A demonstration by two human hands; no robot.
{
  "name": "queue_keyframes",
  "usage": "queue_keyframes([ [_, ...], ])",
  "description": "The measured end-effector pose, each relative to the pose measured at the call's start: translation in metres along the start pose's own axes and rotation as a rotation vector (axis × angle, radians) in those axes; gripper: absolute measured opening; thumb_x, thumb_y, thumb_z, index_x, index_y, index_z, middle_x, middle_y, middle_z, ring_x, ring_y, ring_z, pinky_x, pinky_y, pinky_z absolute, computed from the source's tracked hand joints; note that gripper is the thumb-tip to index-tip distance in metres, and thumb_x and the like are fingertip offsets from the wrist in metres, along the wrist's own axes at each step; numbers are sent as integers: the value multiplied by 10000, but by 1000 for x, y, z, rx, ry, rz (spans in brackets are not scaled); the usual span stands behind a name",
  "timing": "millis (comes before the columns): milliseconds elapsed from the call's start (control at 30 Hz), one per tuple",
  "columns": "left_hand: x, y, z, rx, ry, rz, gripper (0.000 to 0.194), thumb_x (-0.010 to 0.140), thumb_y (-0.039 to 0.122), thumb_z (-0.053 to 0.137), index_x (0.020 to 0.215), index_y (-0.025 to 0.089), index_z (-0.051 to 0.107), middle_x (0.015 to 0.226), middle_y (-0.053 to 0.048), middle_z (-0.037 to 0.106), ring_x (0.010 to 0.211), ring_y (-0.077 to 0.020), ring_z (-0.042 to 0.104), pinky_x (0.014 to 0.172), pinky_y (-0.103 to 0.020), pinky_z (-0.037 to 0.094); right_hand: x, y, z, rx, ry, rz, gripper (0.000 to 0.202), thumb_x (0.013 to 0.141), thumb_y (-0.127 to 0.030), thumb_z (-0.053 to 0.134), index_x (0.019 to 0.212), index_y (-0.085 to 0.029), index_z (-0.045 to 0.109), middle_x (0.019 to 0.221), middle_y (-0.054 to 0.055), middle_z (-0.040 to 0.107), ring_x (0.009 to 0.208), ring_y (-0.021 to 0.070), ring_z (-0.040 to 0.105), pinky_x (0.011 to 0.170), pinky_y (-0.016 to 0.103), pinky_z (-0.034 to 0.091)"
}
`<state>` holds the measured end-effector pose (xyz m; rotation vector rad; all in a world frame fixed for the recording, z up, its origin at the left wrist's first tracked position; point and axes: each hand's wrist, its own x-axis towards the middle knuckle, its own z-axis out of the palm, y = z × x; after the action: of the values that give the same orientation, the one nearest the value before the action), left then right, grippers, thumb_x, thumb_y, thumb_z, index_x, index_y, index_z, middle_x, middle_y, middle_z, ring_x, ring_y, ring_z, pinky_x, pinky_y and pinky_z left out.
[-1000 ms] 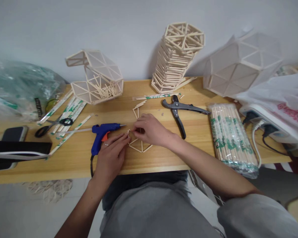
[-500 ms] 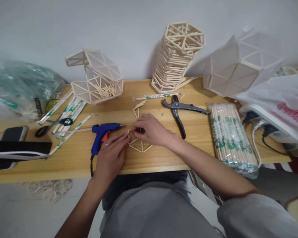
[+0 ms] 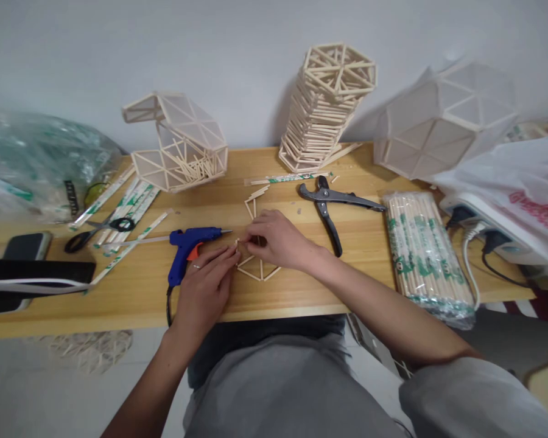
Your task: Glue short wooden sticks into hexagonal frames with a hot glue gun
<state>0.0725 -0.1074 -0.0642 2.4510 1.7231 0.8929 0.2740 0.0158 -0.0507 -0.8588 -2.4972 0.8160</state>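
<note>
A small frame of short wooden sticks [image 3: 261,275] lies flat on the table in front of me. My left hand [image 3: 210,274] rests at its left corner, fingers together, the tips holding a short wooden stick [image 3: 237,243]. From the other side my right hand [image 3: 274,238] is closed in a pinch on the same small stick; its fingertips partly hide the contact and it covers the frame's middle. A blue glue gun [image 3: 181,252] with an orange trigger lies beside my left hand, nozzle toward the frame. Several loose short sticks [image 3: 258,193] lie beyond the frame.
Black-handled cutters [image 3: 324,198] lie to the right, near a plastic pack of wrapped chopsticks [image 3: 427,249] and a power strip [image 3: 493,228]. Behind stand a stick tower [image 3: 322,115] and papered frames [image 3: 178,158]. Scissors [image 3: 100,230] and a phone [image 3: 27,246] lie left.
Almost nothing differs. Both hands stay at the frame's left corner, and the view has shifted very slightly.
</note>
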Motion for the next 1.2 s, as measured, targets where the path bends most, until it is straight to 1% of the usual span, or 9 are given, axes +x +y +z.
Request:
queue_keyframes([
  [333, -1, 0, 1, -21, 0, -21, 266, 1056, 165, 591, 1199, 230, 805, 1254, -48, 828, 1146, -246, 795, 987, -406, 673, 0, 0, -1, 30, 9, 3, 81, 944, -162, 717, 877, -176, 760, 846, 50, 759, 874, 214, 613, 858, 336, 389],
  [433, -1, 0, 0, -34, -9, -41, 271, 1053, 161, 587, 1192, 229, 811, 1260, -47, 826, 1153, -246, 795, 993, -408, 670, -1, 3, -4, 160, 46, 32, 81, 955, -153, 714, 901, -168, 772, 838, 37, 754, 821, 181, 620, 817, 312, 410],
  [533, 1, 1, -1, -60, -23, -58, 272, 1053, 164, 590, 1193, 232, 812, 1265, -45, 824, 1162, -241, 793, 1004, -401, 664, -1, 8, -7, 357, 119, 123, 99, 973, -143, 681, 987, -154, 779, 831, 14, 745, 730, 137, 602, 734, 271, 427],
  [633, 1, 1, -1, -65, -22, -52, 271, 1063, 180, 581, 1203, 232, 806, 1269, -49, 823, 1165, -243, 793, 1008, -410, 662, 0, 12, -8, 442, 136, 164, 106, 951, -141, 705, 1022, -152, 783, 824, 0, 737, 698, 117, 587, 705, 251, 438],
  [767, 0, 0, -2, -52, -27, -34, 297, 1060, 146, 558, 1227, 224, 791, 1290, -52, 817, 1190, -240, 784, 1028, -406, 649, 1, 13, -6, 443, 85, 163, 132, 867, -103, 793, 986, -159, 787, 794, -17, 724, 699, 113, 596, 703, 239, 448],
  [867, -1, -1, -2, -42, -28, -31, 298, 1051, 133, 563, 1229, 216, 788, 1291, -54, 817, 1191, -244, 782, 1031, -413, 647, 1, 12, -5, 431, 63, 149, 162, 844, -63, 816, 975, -156, 790, 821, -10, 744, 716, 114, 613, 718, 236, 459],
  [967, -1, -1, -2, -33, -26, -23, 286, 1049, 134, 570, 1220, 207, 787, 1288, -56, 818, 1184, -249, 782, 1027, -417, 648, 1, 12, -7, 381, 44, 104, 142, 859, -61, 821, 957, -162, 803, 867, 11, 769, 763, 128, 638, 751, 247, 468],
  [1067, -2, -2, -1, -25, -29, -12, 278, 1048, 134, 575, 1218, 202, 784, 1291, -54, 817, 1183, -252, 780, 1015, -412, 651, 1, 14, -8, 304, 31, 32, 89, 896, -106, 823, 950, -176, 827, 910, 37, 776, 840, 157, 665, 797, 269, 472],
  [1200, -1, -2, -1, -30, -29, -21, 289, 1045, 137, 574, 1223, 226, 784, 1297, -45, 815, 1171, -255, 784, 1007, -419, 653, 0, 15, -8, 250, 24, -12, 93, 924, -124, 805, 972, -192, 846, 940, 53, 776, 876, 178, 680, 820, 288, 480],
])
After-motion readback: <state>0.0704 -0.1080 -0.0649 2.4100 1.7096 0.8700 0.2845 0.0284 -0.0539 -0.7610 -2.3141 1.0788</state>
